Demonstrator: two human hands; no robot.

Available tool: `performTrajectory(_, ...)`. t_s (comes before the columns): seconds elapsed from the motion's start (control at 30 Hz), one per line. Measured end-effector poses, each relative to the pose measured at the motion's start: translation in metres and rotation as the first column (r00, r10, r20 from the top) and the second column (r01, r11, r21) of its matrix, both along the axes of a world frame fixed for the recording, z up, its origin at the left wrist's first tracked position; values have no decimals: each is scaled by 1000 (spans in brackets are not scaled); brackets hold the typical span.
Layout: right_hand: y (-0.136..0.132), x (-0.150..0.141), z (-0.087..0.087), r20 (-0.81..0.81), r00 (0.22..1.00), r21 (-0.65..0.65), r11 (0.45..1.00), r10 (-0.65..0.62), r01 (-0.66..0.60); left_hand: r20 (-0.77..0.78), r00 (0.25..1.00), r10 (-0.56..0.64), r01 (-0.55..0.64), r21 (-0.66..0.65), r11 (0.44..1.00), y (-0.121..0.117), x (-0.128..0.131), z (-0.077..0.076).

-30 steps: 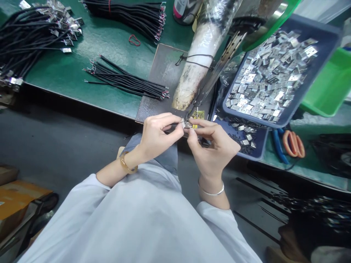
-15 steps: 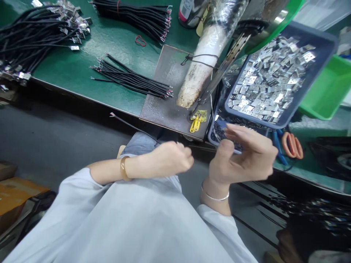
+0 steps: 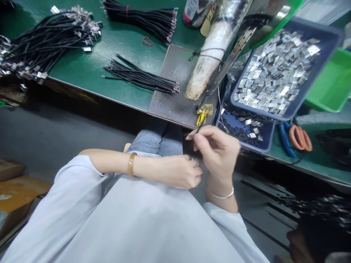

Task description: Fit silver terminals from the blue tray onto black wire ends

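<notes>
My left hand (image 3: 182, 171) is closed in front of my body, knuckles up, and whatever its fingers hold is hidden. Just to its right and higher, my right hand (image 3: 219, 151) pinches a thin dark cable (image 3: 199, 129), of which only a short piece shows above the fingertips. Beyond the hands, a loose row of black cables (image 3: 142, 78) with bare wire ends lies partly on a grey board (image 3: 170, 106). Near the board's front edge is a small yellow cutter (image 3: 202, 117).
A blue tray (image 3: 233, 100) of metal connector shells rests over a lower blue bin (image 3: 264, 148) with small black parts. Orange-and-blue pliers (image 3: 300, 138) lie to the right. A wrapped tube (image 3: 201, 75) slants over the board. Cable bundles (image 3: 55, 40) lie at left; a person's head is at lower right.
My right hand has moved left from beside the bin and closed into a pinch near my left hand. The cable that stuck out leftward from my left hand no longer shows there.
</notes>
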State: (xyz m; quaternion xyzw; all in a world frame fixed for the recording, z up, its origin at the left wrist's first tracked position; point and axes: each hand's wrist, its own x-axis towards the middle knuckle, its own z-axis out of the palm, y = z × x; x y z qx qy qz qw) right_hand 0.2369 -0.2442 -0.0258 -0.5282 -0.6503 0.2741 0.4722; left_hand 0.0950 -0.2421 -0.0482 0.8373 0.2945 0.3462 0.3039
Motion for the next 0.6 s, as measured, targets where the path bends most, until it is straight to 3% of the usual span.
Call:
performTrajectory(0.1,-9,-2,-3,-122,989,95,991,-83,95,202,976,81,-48,-167,985,11,-16,4)
performTrajectory(0.2,-9,-14,-8,-33,999,95,995,42,-39,370,910,189,-66,-320,945,19,-29,6)
performTrajectory(0.33,0,-27,-23,170,975,202,963,142,-176,539,780,318,-50,-453,890,24,-36,1)
performTrajectory(0.37,4,-27,-29,221,960,158,965,172,-210,559,737,379,-76,-489,869,26,-39,-1)
performTrajectory(0.43,11,-24,-47,393,878,-134,961,274,-240,567,632,529,-169,-565,807,30,-48,-5)
performTrajectory(0.47,16,-23,-59,487,805,-321,927,338,-195,561,573,597,-219,-597,772,33,-55,-7)
performTrajectory(0.5,21,-22,-73,579,697,-516,852,423,-88,553,520,651,-262,-622,738,36,-63,-9)
performTrajectory(0.6,34,-29,-119,612,586,-670,742,532,26,510,423,749,-337,-679,652,44,-84,-10)
